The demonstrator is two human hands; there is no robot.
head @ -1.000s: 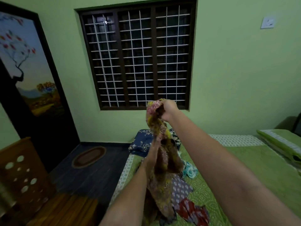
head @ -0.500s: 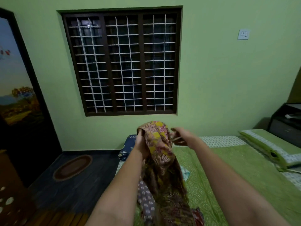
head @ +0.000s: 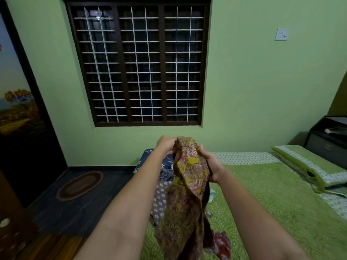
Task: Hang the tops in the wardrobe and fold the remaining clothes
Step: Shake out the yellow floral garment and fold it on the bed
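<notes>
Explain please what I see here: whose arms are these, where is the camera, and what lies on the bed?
There is one picture, from a camera worn on a person's head, looking forward and down. The arms are that person's own. The left hand and right hand both grip a yellow-brown floral printed garment, lifted above the green patterned bedsheet. On the bed lie a grey dotted cloth, a red flowered cloth, a dark blue flowered cloth and a green pillow.

The floral garment [head: 189, 173] is thin, matt printed cloth. The bed [head: 272, 199] cover is matt patterned cloth. The near-left floor [head: 47, 246] is glossy wood.
</notes>
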